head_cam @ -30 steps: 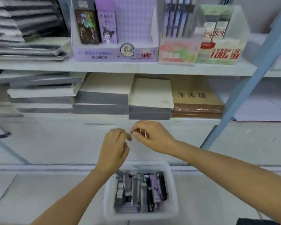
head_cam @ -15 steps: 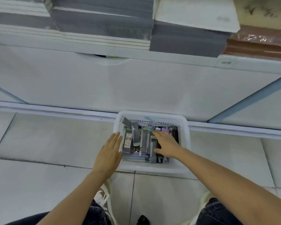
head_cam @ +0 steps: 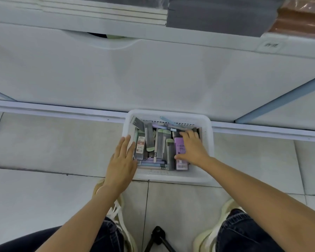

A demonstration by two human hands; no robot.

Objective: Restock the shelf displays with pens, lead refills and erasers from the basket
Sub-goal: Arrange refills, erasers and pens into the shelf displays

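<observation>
I am looking straight down at the basket [head_cam: 207, 142], a white slotted one on the tiled floor [head_cam: 53, 142], its far wall against the base of the shelf unit [head_cam: 153, 75].

It is crowded with packs standing and leaning side by side. At its left is a lead refill pack [head_cam: 140, 144] with a red-and-white label, then several grey packs [head_cam: 160, 144] with pale green caps. A purple pack [head_cam: 179, 146] lies toward the right. Pastel pens [head_cam: 151, 163] lie crosswise along the near wall, and a blue pen [head_cam: 168, 120] rests against the far wall.

My left hand [head_cam: 121, 160] lies flat over the basket's left rim. Its fingers are straight and close together, tips beside the refill pack and holding nothing.

My right hand [head_cam: 193, 150] is inside the basket on the right, palm down on the purple pack. Its fingers are apart and nearly straight, reaching onto dark packs behind, and the thumb sits at the pack's left edge (I see no grip closed round anything).

Stacked notebooks [head_cam: 220, 15] lie on the shelf above. Pale shoes [head_cam: 205, 237] and a black tripod [head_cam: 157, 235] sit at the bottom edge.
</observation>
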